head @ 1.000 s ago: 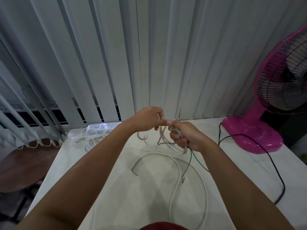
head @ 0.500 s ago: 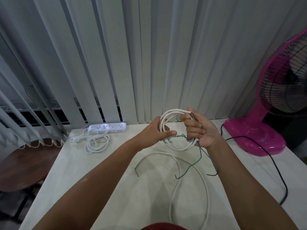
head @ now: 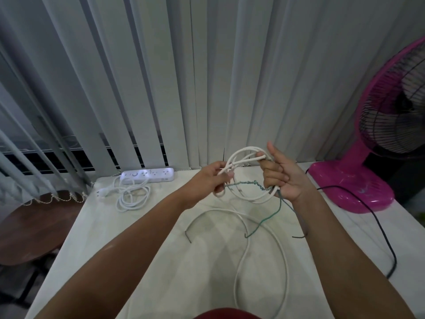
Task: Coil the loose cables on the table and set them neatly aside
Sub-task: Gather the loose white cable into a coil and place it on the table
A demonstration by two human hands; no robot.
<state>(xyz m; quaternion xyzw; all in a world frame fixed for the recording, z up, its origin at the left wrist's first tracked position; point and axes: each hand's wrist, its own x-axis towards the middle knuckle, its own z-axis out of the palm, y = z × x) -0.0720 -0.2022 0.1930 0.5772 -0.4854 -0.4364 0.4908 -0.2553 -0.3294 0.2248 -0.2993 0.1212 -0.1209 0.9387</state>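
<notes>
A white cable is looped into a small coil held in the air above the pale table. My right hand grips the coil's right side, thumb up. My left hand pinches its left side. A thin green wire is twisted across the coil and dangles below my right hand. The rest of the white cable trails down in a long loop on the table towards me, with one cut end lying to the left.
A white power strip with its coiled cord lies at the table's far left corner. A pink fan stands at the right, its black cord running along the table. Vertical blinds hang behind. A dark round stool sits left of the table.
The hands rose from near the table and now hold a formed coil upright. My left hand has slid a little left along the loop, widening the gap between the hands.
</notes>
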